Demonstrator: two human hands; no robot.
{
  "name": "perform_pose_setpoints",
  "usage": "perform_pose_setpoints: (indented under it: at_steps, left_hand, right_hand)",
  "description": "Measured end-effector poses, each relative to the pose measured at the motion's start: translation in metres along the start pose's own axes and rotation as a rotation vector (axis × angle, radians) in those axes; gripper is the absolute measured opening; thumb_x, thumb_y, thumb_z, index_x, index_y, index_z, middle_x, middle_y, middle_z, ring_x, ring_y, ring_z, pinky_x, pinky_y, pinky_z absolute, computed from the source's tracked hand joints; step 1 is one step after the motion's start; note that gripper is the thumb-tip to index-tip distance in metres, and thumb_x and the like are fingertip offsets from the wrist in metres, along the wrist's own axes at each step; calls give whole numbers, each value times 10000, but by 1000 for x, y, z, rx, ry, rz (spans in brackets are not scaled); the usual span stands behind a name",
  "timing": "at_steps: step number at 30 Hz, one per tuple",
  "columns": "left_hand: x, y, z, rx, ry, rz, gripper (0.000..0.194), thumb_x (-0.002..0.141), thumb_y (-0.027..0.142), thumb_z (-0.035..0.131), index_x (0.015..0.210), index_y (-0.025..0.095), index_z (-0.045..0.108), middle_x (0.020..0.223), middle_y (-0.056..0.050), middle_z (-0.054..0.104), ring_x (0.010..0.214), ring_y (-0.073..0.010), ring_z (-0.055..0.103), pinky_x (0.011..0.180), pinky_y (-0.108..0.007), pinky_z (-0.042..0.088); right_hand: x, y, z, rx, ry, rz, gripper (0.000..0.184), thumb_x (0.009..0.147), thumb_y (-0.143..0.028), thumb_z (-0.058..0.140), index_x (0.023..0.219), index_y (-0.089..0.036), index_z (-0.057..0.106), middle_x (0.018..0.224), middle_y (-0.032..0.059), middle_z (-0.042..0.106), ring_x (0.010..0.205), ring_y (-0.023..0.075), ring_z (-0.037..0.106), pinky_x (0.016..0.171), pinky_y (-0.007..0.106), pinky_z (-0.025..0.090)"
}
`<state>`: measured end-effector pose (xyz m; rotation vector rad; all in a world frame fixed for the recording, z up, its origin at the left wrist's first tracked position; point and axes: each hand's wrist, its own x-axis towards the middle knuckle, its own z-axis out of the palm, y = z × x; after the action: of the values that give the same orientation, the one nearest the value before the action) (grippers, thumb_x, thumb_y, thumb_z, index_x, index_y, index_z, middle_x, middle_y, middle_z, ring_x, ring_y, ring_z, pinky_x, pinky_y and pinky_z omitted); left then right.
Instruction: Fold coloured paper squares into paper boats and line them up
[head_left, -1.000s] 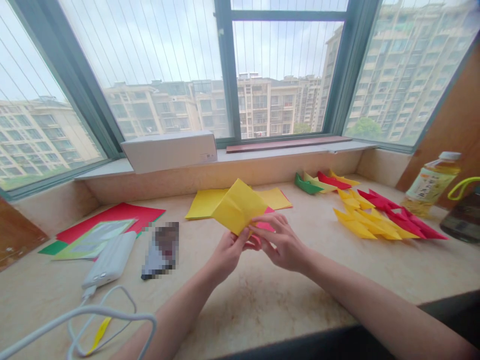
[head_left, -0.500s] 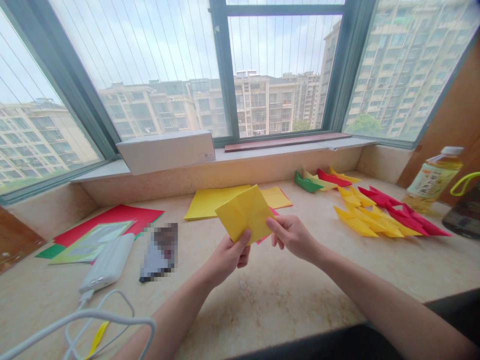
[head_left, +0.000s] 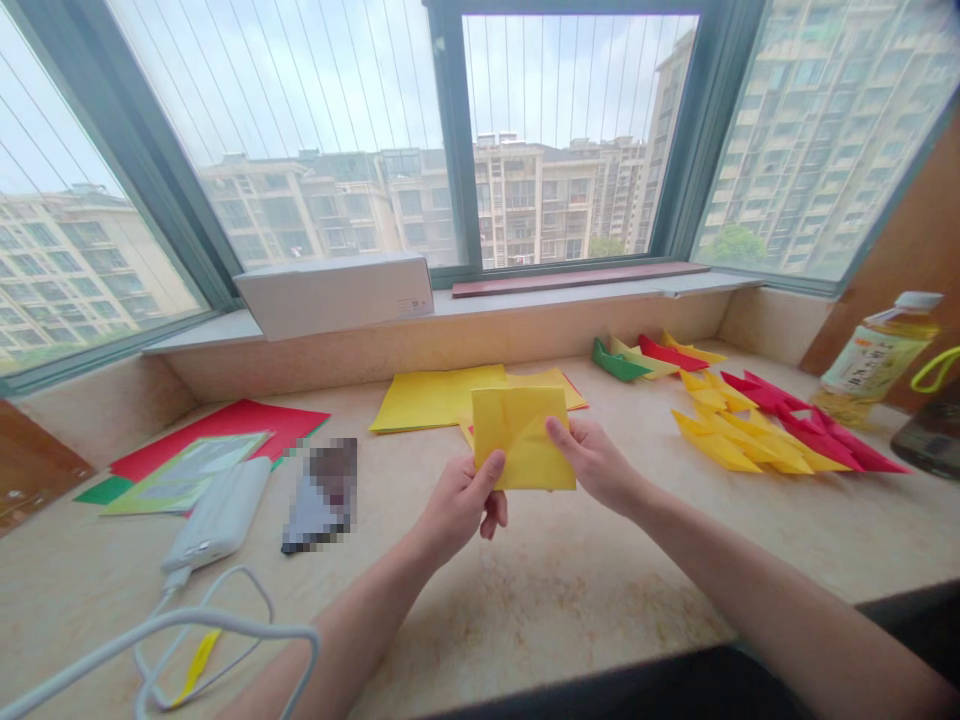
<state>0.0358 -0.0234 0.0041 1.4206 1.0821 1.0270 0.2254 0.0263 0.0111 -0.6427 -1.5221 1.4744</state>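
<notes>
A folded square of yellow paper [head_left: 523,445] is held up above the counter, its edges nearly level and creases showing on its face. My left hand [head_left: 459,505] pinches its lower left corner, thumb in front and fingers curled behind. At the right edge my right hand [head_left: 600,460] grips it between the thumb and fingers that the paper partly hides. Behind it on the counter lie larger yellow sheets [head_left: 427,398] and a smaller orange-yellow sheet [head_left: 551,379] with red under it.
Folded yellow paper boats [head_left: 750,440], crimson ones [head_left: 832,435] and a green one [head_left: 619,362] stand at the right, near a drink bottle [head_left: 877,355]. Left are red sheets [head_left: 277,425], a white power bank [head_left: 217,515] with a cable [head_left: 247,625], and a white box [head_left: 337,298] on the sill.
The yellow square has turned from a diamond slant to nearly level. My right hand moved from the square's lower corner to its right edge; the left kept its pinch.
</notes>
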Motion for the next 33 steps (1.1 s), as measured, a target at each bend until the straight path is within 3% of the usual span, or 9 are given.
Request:
perform_pose_setpoints:
  at_steps: [6, 9, 11, 13, 18, 24, 26, 30, 33]
  left_hand:
    - [-5, 4, 4, -32, -96, -67, 722, 853, 756, 419, 676, 98, 655, 476, -77, 627, 355, -113, 518, 391, -210, 366]
    - [-4, 5, 5, -61, -20, -32, 695, 848, 738, 463, 687, 90, 658, 475, -76, 625, 353, -109, 505, 398, -214, 368]
    - [-2, 6, 4, -112, 50, -4, 664, 859, 710, 483, 710, 88, 663, 493, -73, 632, 366, -107, 509, 412, -216, 389]
    - [-1, 6, 2, -175, 82, 15, 638, 878, 676, 488, 734, 83, 677, 534, -80, 651, 399, -112, 530, 433, -221, 419]
    - [-3, 5, 2, -265, 18, 36, 589, 907, 614, 485, 810, 75, 701, 634, -104, 682, 470, -138, 582, 450, -236, 458]
    - [-1, 4, -3, -244, 30, 142, 481, 934, 534, 490, 1078, 106, 654, 972, -134, 700, 610, -157, 635, 488, -263, 521]
    - [1, 5, -6, -273, 105, 207, 463, 928, 481, 539, 1277, 177, 546, 1120, -119, 655, 769, -187, 668, 546, -277, 561]
    - [4, 5, -10, -305, 231, 298, 718, 904, 409, 616, 1504, 365, 224, 1299, -77, 547, 1027, -211, 646, 711, -310, 594]
    - [7, 2, -11, -260, 222, 354, 645, 893, 399, 645, 1457, 326, 341, 1276, -81, 572, 1061, -210, 635, 828, -330, 565]
  right_hand:
    - [1, -2, -5, -74, 32, -41, 467, 862, -584, 620, 900, -121, 668, 749, 75, 702, 591, 171, 664, 493, 254, 543]
    - [0, 0, -7, -106, 72, -120, 498, 880, -526, 634, 1217, -162, 593, 875, 72, 719, 611, 158, 664, 519, 257, 544]
    - [-1, 0, -8, -141, 67, -175, 690, 872, -478, 668, 1456, -255, 375, 1013, 72, 709, 595, 140, 655, 506, 261, 542]
    - [-2, 1, -10, -253, 20, -228, 800, 844, -426, 720, 1513, -322, 294, 1127, 80, 681, 676, 149, 673, 565, 279, 563]
    - [-3, 3, -15, -560, -74, -358, 422, 846, -375, 728, 1256, -289, 674, 1136, 84, 680, 926, 215, 664, 774, 352, 569]
    - [-1, 0, -20, -582, -51, -361, 418, 868, -411, 701, 1265, -282, 674, 1252, 95, 667, 1161, 277, 612, 1020, 455, 477]
    - [-1, -3, -22, -586, -40, -341, 416, 877, -440, 682, 1258, -272, 679, 1255, 98, 674, 1177, 286, 603, 1032, 467, 468]
    - [1, -8, -28, -557, -56, -311, 402, 926, -474, 601, 1250, -252, 685, 1234, 97, 694, 1190, 288, 591, 1014, 462, 479]
    - [3, -9, -32, -561, -68, -304, 399, 940, -482, 575, 1233, -241, 698, 1213, 101, 707, 1174, 290, 598, 1011, 464, 471]
